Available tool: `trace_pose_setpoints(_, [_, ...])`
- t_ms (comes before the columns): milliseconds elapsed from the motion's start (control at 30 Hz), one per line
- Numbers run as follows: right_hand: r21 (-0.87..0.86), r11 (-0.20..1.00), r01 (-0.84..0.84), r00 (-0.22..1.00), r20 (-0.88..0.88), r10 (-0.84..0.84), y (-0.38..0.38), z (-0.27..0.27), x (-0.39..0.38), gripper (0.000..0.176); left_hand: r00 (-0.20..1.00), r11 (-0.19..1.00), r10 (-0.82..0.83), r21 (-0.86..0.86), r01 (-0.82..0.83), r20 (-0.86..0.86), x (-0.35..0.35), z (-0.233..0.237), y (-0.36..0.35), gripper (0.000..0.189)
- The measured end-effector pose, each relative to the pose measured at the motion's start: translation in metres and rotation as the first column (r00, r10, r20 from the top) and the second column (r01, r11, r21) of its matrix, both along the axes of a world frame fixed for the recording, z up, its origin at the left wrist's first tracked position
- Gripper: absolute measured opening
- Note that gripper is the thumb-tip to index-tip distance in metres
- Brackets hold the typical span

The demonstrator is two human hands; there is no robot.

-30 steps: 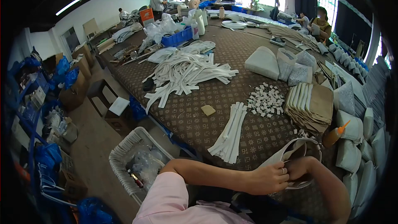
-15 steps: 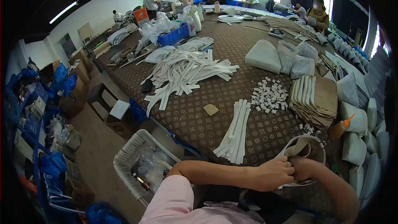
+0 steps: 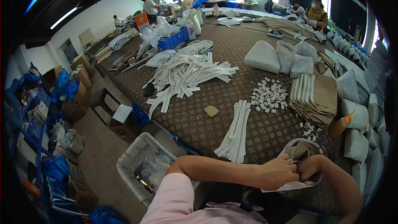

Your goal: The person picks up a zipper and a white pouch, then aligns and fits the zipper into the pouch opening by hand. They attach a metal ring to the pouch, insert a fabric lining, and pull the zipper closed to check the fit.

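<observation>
A beige and white fabric piece (image 3: 299,146), open like a pouch, lies at the table's near right edge. My left hand (image 3: 282,172) has its fingers closed on the near left rim of this piece. Inside the opening is my right hand (image 3: 309,167), its fingers bent down and partly hidden by the fabric. Small white pieces (image 3: 310,132) lie just beyond the pouch. White strips (image 3: 235,132) lie in a bundle to the left, and a larger heap of small white pieces (image 3: 269,95) is farther back.
Stacked fabric pieces (image 3: 313,99), an orange-tipped bottle (image 3: 340,126) and stuffed pouches (image 3: 354,141) stand at right. A tangle of strips (image 3: 186,72) and a blue bin (image 3: 174,39) are farther left. A white basket (image 3: 124,170) is beside the table. Other people work at the back.
My right hand has moved slightly right and deeper into the pouch. The pouch has tilted and changed shape, and its near side now hangs lower. The view has shifted slightly.
</observation>
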State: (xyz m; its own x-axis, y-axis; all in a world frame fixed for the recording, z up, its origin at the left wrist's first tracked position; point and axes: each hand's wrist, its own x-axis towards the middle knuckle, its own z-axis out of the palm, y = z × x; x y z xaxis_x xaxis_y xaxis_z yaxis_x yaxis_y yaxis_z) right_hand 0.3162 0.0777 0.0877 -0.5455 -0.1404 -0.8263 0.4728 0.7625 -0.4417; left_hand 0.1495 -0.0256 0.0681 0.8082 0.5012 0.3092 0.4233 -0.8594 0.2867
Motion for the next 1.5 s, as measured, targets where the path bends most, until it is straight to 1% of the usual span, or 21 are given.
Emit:
trace_pose_setpoints(33, [-0.085, 0.993, 0.078, 0.996, -0.039, -0.081, 0.003, -0.002, 0.002, 0.026, 0.998, 1.000, 0.010, 0.006, -0.010, 0.065, -0.002, 0.000, 0.000, 0.025])
trace_pose_setpoints(167, [-0.172, 0.980, 0.104, 0.981, -0.147, -0.130, 0.005, -0.022, 0.019, 0.024, 1.000, 0.999, 0.003, -0.043, -0.003, 0.001, -0.008, 0.004, -0.001, 0.029])
trace_pose_setpoints(267, [0.143, 0.975, -0.170, 0.964, -0.179, 0.195, -0.007, -0.029, 0.022, 0.023, 0.998, 0.994, -0.062, -0.092, 0.060, -0.012, -0.008, 0.008, -0.004, 0.028])
trace_pose_setpoints(300, [0.139, 0.976, -0.169, 0.965, -0.177, 0.192, -0.014, -0.017, 0.024, 0.023, 0.997, 0.994, -0.081, -0.068, 0.081, -0.010, -0.007, 0.006, -0.008, 0.025])
trace_pose_setpoints(367, [0.267, 0.963, 0.023, 0.991, -0.132, 0.013, -0.020, 0.010, 0.025, 0.022, 0.995, 0.994, -0.103, -0.043, 0.103, -0.002, -0.004, 0.008, -0.009, 0.023])
trace_pose_setpoints(500, [0.366, 0.925, -0.105, 0.994, 0.034, 0.100, -0.021, -0.010, 0.024, 0.024, 0.995, 0.995, -0.090, -0.037, 0.088, -0.034, 0.001, 0.015, -0.002, 0.016])
trace_pose_setpoints(567, [0.341, 0.936, 0.089, 0.964, -0.265, 0.005, -0.017, -0.016, 0.020, 0.025, 0.993, 0.993, -0.117, 0.018, 0.117, -0.030, 0.000, 0.019, 0.009, 0.015])
trace_pose_setpoints(633, [0.248, 0.918, 0.310, 0.837, -0.530, -0.140, -0.019, -0.022, 0.022, 0.026, 0.991, 0.991, -0.132, 0.024, 0.132, -0.014, -0.005, 0.022, 0.010, 0.017])
trace_pose_setpoints(767, [0.050, 0.955, 0.292, 0.936, -0.223, -0.274, -0.011, 0.006, 0.001, 0.034, 0.988, 0.993, -0.119, 0.007, 0.120, -0.096, -0.010, 0.024, 0.012, 0.020])
trace_pose_setpoints(833, [0.068, 0.968, 0.243, 0.915, -0.348, -0.205, -0.023, -0.043, 0.003, 0.034, 0.990, 0.991, -0.133, 0.015, 0.134, -0.056, -0.007, 0.025, 0.011, 0.009])
trace_pose_setpoints(900, [0.229, 0.941, 0.249, 0.852, -0.514, -0.101, -0.037, -0.030, -0.002, 0.028, 0.972, 0.972, -0.233, 0.007, 0.233, -0.029, -0.003, 0.023, 0.009, 0.009])
trace_pose_setpoints(1033, [0.365, 0.873, 0.322, 0.872, -0.473, -0.124, -0.029, -0.022, 0.003, 0.026, 0.991, 0.988, -0.110, 0.103, 0.118, -0.081, -0.012, 0.032, 0.008, 0.011])
trace_pose_setpoints(1067, [0.491, 0.871, -0.020, 0.995, -0.078, 0.067, -0.006, -0.060, 0.016, 0.025, 0.995, 0.984, -0.055, 0.166, 0.067, -0.078, -0.015, 0.034, 0.008, 0.012])
trace_pose_setpoints(1133, [0.370, 0.879, 0.302, 0.945, -0.235, -0.226, -0.023, 0.046, 0.018, 0.022, 0.996, 0.976, -0.022, 0.215, 0.041, -0.089, -0.020, 0.039, 0.009, 0.012])
trace_pose_setpoints(1200, [0.136, 0.798, 0.587, 0.684, -0.611, -0.399, -0.028, 0.086, 0.033, 0.022, 0.996, 0.968, 0.007, 0.250, 0.016, -0.093, -0.023, 0.042, 0.014, 0.012])
trace_pose_setpoints(1233, [0.150, 0.800, 0.581, 0.692, -0.608, -0.388, -0.025, 0.081, 0.039, 0.022, 0.996, 0.970, 0.012, 0.242, 0.010, -0.089, -0.023, 0.041, 0.019, 0.013])
trace_pose_setpoints(1267, [0.368, 0.564, 0.739, 0.531, -0.834, -0.151, -0.019, 0.066, 0.044, 0.024, 0.997, 0.973, 0.021, 0.231, -0.002, -0.080, -0.022, 0.039, 0.023, 0.013])
trace_pose_setpoints(1300, [0.420, 0.242, 0.875, 0.384, -0.905, 0.184, -0.012, 0.048, 0.048, 0.026, 0.997, 0.971, 0.030, 0.238, -0.012, -0.072, -0.021, 0.035, 0.024, 0.013])
trace_pose_setpoints(1333, [0.481, 0.194, 0.855, 0.486, -0.874, 0.028, -0.002, 0.029, 0.052, 0.032, 0.993, 0.977, 0.048, 0.214, -0.025, -0.104, -0.021, 0.033, 0.028, 0.018])
trace_pose_setpoints(1400, [0.385, 0.286, 0.878, 0.460, -0.843, -0.280, 0.017, 0.010, 0.052, 0.025, 0.987, 0.979, 0.046, 0.205, -0.015, -0.152, -0.022, 0.038, 0.031, 0.023])
trace_pose_setpoints(1500, [0.442, 0.243, 0.863, 0.504, -0.782, -0.366, 0.044, 0.016, 0.070, 0.033, 0.982, 0.982, 0.130, 0.156, -0.108, -0.137, -0.027, 0.039, 0.024, 0.015])
